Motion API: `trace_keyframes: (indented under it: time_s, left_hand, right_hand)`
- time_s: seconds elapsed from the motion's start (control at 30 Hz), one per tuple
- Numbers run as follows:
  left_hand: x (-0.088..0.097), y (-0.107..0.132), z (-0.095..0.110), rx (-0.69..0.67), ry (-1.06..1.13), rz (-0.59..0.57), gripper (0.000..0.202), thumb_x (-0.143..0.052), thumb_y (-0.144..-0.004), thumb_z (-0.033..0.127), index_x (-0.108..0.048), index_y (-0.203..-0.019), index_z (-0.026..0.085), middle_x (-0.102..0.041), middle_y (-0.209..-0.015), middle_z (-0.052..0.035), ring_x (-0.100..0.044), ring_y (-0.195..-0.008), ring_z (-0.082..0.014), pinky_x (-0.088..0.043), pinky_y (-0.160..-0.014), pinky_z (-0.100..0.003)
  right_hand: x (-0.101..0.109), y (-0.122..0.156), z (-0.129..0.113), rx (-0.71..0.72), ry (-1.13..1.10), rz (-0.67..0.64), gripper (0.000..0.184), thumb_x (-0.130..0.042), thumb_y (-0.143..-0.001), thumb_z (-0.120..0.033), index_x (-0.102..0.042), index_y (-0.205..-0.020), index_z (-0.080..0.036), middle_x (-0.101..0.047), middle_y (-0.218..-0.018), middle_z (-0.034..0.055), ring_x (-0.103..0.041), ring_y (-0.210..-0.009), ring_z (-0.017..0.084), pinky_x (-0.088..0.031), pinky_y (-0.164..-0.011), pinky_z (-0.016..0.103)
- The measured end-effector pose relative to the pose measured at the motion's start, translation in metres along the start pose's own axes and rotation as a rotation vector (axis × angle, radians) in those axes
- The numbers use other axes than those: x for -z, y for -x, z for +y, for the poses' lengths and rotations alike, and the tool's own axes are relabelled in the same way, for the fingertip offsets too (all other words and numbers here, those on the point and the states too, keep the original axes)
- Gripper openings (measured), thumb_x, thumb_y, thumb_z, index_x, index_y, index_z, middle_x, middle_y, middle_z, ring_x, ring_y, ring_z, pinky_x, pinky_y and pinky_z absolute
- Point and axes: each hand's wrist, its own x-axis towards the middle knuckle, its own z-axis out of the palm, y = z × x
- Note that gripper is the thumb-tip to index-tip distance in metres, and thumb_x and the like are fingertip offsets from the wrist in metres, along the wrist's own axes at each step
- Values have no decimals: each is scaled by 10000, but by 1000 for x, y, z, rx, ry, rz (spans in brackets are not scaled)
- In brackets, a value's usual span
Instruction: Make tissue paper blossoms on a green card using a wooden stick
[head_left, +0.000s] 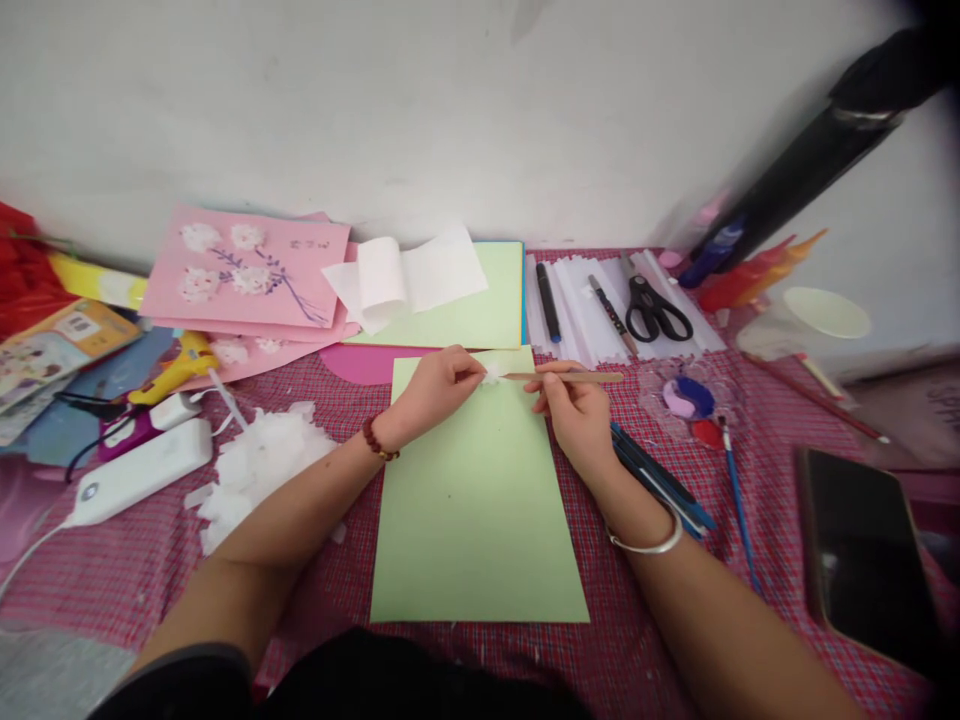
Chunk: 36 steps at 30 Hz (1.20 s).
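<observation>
A sheet of light green paper (480,520) lies on the checked cloth in front of me. Over its top part, my left hand (442,390) pinches a small piece of white tissue paper (493,374). My right hand (577,410) grips a thin wooden stick (592,377), its pointed end meeting the white piece. Whether that tip presses into the tissue or only touches it, I cannot tell. Left of the sheet, a heap of white tissue pieces (270,460) sits partly behind my left forearm.
Pink cards with white flowers (247,265) lie at the back left, near a yellow glue gun (176,368) and a white power strip (142,475). Black scissors (658,310) rest on white paper strips at the back right. A phone (862,550) lies at the right.
</observation>
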Motion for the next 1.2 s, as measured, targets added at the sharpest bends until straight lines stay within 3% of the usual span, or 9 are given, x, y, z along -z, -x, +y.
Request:
trace_keyframes:
  time_s: [0.2,0.27,0.47,0.57,0.7,0.83,0.9,1.03,1.2]
  left_hand:
    - [-7,3,-6,42,70,112,67,-606,-788,116,-653,-778,162,-636,-704,13,-548,-623,-96,-415,-580,-219]
    - [-9,4,-8,-5,63,146,47,-613,-787,118,-613,-767,160,-615,-679,20,-532,-591,-92,-404,-551,-212]
    - [-17,5,-19,-542,-263,151,162,-479,-913,133,-591,-806,180,-639,-849,-55,-556,-791,-147,-462,-722,-285]
    - [-18,3,-26,-631,-379,146,196,-444,-938,140,-596,-825,190,-631,-848,-51,-538,-775,-147,-448,-709,-285]
    - [-12,4,-23,-638,-397,196,174,-464,-933,151,-597,-833,199,-625,-828,-44,-532,-766,-144,-446,-703,-285]
    - [-7,5,-15,-515,-336,329,143,-492,-929,203,-610,-851,225,-618,-802,-44,-539,-762,-154,-439,-713,-323]
    - [-9,2,-15,-481,-318,280,177,-475,-940,228,-620,-839,227,-611,-786,-44,-529,-745,-156,-432,-703,-327]
    - [-17,-3,-20,-501,-394,74,272,-412,-964,224,-639,-816,204,-611,-786,-50,-512,-745,-158,-421,-690,-305]
    - [-17,-1,-23,-516,-443,56,291,-409,-963,204,-637,-782,193,-610,-785,-55,-497,-746,-161,-415,-699,-298]
  right_hand:
    - [0,3,2,-7,43,-29,187,-535,-883,-357,-618,-898,-190,-662,-696,-1,-574,-490,98,-455,-477,228]
    - [0,2,2,-7,62,-12,191,-532,-886,-355,-618,-903,-186,-663,-707,3,-574,-494,98,-456,-481,229]
    - [1,1,1,-10,63,7,183,-535,-881,-346,-613,-910,-183,-653,-707,-2,-565,-492,94,-452,-477,225]
    - [2,2,0,-19,56,11,187,-536,-881,-354,-610,-914,-186,-654,-708,0,-562,-494,95,-453,-474,224]
    - [1,2,-1,-19,45,10,192,-544,-875,-364,-608,-902,-185,-652,-715,1,-556,-493,93,-455,-475,226]
    - [0,1,1,-15,45,7,209,-537,-878,-376,-617,-892,-184,-646,-729,1,-554,-494,92,-448,-465,222]
    - [0,0,2,-18,49,4,211,-534,-880,-378,-619,-894,-185,-643,-732,-1,-555,-496,92,-448,-467,221]
    - [0,0,1,-25,47,10,202,-534,-879,-372,-614,-885,-187,-641,-732,-4,-548,-490,85,-442,-459,214]
    - [0,4,-6,20,0,61,192,-544,-882,-369,-609,-887,-188,-635,-721,0,-555,-512,96,-466,-478,229]
